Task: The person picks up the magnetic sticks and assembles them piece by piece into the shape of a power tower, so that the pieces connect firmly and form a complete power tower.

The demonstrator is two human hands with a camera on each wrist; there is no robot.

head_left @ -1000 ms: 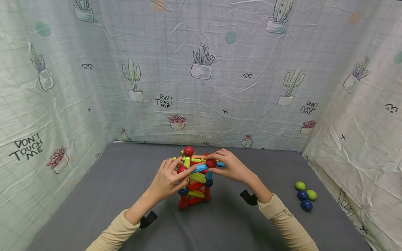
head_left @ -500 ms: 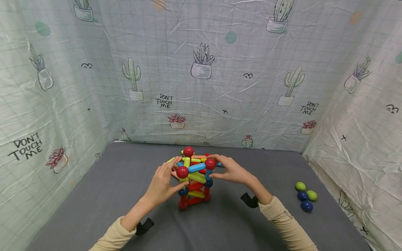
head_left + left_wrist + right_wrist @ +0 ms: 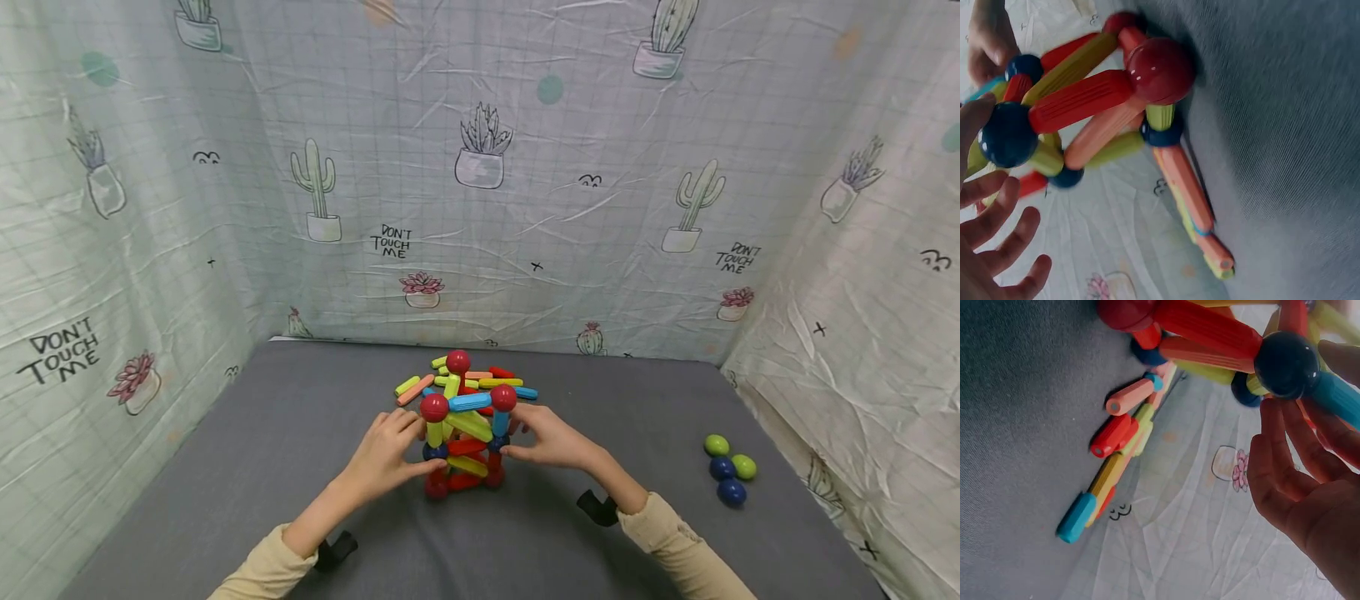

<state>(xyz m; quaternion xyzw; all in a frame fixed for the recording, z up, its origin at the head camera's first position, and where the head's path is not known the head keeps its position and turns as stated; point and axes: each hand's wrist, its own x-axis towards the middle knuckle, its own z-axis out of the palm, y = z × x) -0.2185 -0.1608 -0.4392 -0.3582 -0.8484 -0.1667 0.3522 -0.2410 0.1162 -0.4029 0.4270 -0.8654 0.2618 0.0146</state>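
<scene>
A toy tower of coloured sticks and balls (image 3: 469,425) stands on the grey table. At its left side my left hand (image 3: 378,458) pinches a dark blue ball (image 3: 1008,134) at mid-height, thumb in front and fingers behind. The right hand (image 3: 555,437) grips the matching dark blue ball (image 3: 1287,365) on the other side, fingertips right against it. Up top, a light blue stick (image 3: 470,402) joins two red balls, the left one (image 3: 434,407) and the right one (image 3: 504,397). Another red ball (image 3: 458,361) crowns the rear post. Lower red sticks and balls meet the table.
Loose sticks in several colours, among them an orange one (image 3: 416,389), lie behind the tower. Off to the right sit green balls (image 3: 717,445) and blue balls (image 3: 732,492). A printed cloth (image 3: 480,225) hangs behind the table and along both sides.
Both hands have come down from the top red balls and the light blue stick to the dark blue balls below. The tower's top has shifted slightly.
</scene>
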